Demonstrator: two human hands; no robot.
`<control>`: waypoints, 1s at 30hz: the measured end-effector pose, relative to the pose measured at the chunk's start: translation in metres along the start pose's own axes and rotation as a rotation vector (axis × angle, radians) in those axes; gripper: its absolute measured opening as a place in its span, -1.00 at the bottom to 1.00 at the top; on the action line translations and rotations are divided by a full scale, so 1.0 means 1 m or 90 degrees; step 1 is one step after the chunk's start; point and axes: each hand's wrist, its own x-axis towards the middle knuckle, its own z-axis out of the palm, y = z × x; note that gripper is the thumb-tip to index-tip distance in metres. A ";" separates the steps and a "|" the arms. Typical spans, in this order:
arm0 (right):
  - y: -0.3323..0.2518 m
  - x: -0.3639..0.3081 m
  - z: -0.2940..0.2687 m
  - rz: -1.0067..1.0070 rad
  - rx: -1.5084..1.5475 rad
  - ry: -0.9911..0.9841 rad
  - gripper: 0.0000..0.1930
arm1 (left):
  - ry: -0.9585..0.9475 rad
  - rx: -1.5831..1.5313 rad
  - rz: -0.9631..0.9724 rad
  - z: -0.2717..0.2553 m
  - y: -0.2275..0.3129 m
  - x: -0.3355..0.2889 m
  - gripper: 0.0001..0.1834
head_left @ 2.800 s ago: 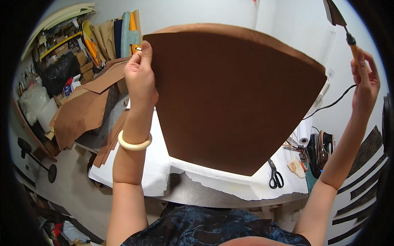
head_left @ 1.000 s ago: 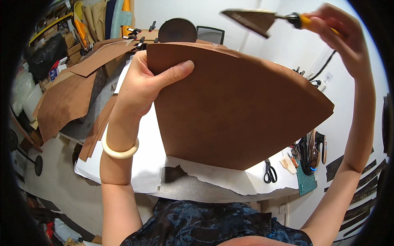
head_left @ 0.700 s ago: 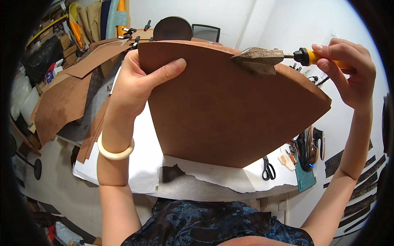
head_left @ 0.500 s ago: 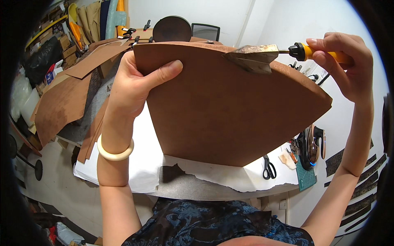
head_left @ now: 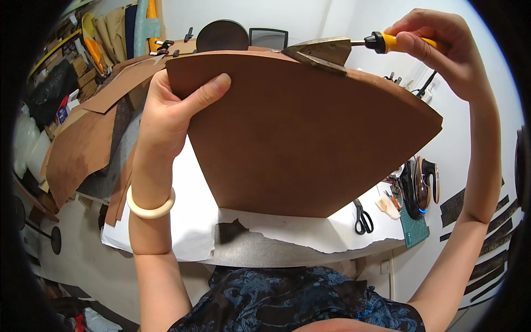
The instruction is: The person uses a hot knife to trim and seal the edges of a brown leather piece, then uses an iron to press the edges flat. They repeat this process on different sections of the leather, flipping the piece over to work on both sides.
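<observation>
A large brown sheet (head_left: 310,138), like leather or board, stands tilted over the table with its curved edge up. My left hand (head_left: 182,105) grips its upper left corner, thumb on the near face, fingers hidden behind. In my right hand (head_left: 442,44) is a trowel (head_left: 321,52) with a yellow handle, a black collar and a wedge-shaped metal head, like a corner trowel. Its head rests over the sheet's upper edge, right of the middle. The sheet's lower edge meets white paper on the table.
Black-handled scissors (head_left: 363,217) lie right of the sheet, with a clothes iron (head_left: 426,182) and green cutting mat (head_left: 415,221) further right. Brown sheets (head_left: 83,155) are piled at left. Behind are clamps (head_left: 163,47), a round black disc (head_left: 223,36) and a chair back (head_left: 268,37).
My right hand has moved up and left, carrying the trowel along the sheet's upper edge. My left hand and the sheet's top have shifted slightly left and up.
</observation>
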 end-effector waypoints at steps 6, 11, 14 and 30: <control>-0.008 -0.059 -0.044 0.007 -0.255 0.053 -0.75 | -0.004 -0.001 -0.007 0.001 -0.005 0.003 -0.76; -0.030 -0.052 -0.024 -0.136 -0.289 -0.003 -0.76 | -0.005 0.014 0.011 -0.003 -0.004 0.002 -0.76; -0.019 -0.052 -0.024 -0.130 -0.274 0.019 -0.76 | -0.006 -0.005 0.020 -0.003 -0.004 0.001 -0.76; -0.004 -0.041 -0.027 -0.048 -0.148 -0.022 -0.79 | 0.005 0.001 0.041 0.000 -0.004 -0.003 -0.79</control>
